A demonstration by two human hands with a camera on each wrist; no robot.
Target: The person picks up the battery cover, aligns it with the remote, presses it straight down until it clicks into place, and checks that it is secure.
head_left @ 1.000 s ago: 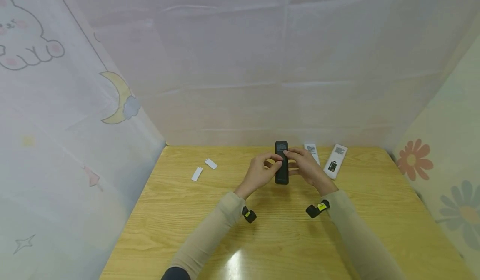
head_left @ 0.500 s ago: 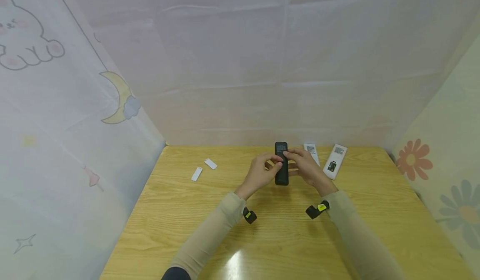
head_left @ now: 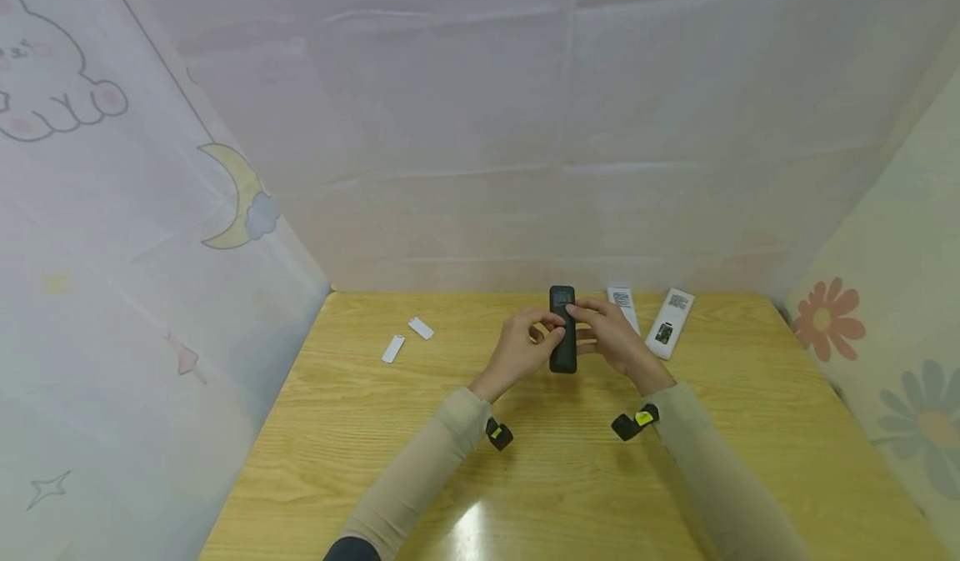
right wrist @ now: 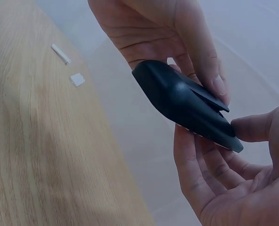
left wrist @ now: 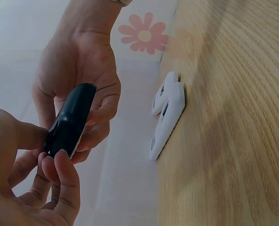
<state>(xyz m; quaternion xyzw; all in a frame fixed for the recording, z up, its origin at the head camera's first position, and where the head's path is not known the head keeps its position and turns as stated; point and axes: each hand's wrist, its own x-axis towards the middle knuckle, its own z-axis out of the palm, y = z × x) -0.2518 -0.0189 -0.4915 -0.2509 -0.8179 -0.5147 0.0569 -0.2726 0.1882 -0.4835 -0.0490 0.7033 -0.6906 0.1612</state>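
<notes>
A black remote control is held up over the table between both hands, its back with a printed label facing up. In the right wrist view its battery cover stands tilted from the body with a narrow gap at one end. The left hand has its thumb and fingers bent at the cover, pinching there. My right hand grips the remote from the right, thumb on the back and fingers beneath. In the left wrist view the remote overlaps the right palm.
Two white remotes lie at the back right; the farther-right white remote shows a dark open battery compartment. The other white remote is partly behind the right hand. Two small white covers, one cover beside another cover, lie at the left.
The black remote has shifted very slightly toward the person in the head view. Both hands keep nearly the same place and hold.
</notes>
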